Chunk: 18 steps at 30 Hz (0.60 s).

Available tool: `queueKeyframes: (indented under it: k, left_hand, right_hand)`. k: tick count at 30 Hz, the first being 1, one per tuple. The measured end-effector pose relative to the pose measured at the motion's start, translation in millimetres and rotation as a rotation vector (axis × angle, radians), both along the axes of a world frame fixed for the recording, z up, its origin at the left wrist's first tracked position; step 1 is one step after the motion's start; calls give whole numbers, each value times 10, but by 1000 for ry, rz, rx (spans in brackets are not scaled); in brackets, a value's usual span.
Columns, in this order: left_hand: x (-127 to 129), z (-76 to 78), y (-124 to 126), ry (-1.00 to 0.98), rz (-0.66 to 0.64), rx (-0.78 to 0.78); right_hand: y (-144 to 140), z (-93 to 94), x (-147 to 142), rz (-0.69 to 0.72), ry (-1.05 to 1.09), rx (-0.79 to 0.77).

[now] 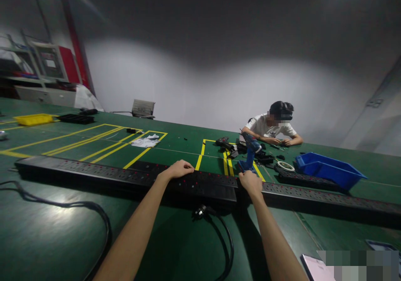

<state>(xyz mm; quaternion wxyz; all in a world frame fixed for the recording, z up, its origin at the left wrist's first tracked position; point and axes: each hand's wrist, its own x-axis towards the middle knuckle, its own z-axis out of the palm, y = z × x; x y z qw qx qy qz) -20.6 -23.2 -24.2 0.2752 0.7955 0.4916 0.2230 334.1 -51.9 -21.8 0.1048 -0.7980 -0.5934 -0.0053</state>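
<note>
- Head view: you are reaching both bare arms out over a green work table marked with yellow tape lines.
- Your left hand is lying palm down, fingers curled over the far top edge of a long black multi-socket power strip that is running across the table from left to right.
- Your right hand is resting at the right end of that strip, where it is meeting a second long black power strip; you are gripping the end, though the fingers are hidden behind the hand, so how tightly is unclear.
- Your two hands are sitting well apart along the strip.
- A black power cable is plugging into the strip's near side between your arms.
- Beyond your right hand, a blue cordless drill is standing upright.
- Farther right, a blue plastic bin is sitting beside a roll of white tape.
- Across the table, a person in a white shirt is working with both hands together.
</note>
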Motion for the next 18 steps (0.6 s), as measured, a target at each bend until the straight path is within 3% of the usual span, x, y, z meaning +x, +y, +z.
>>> queueKeyframes:
  k: [18]
  left_hand:
    - [-83,29,4,-11,21,-32]
  right_hand:
    - [-16,9,-106,8,28,7]
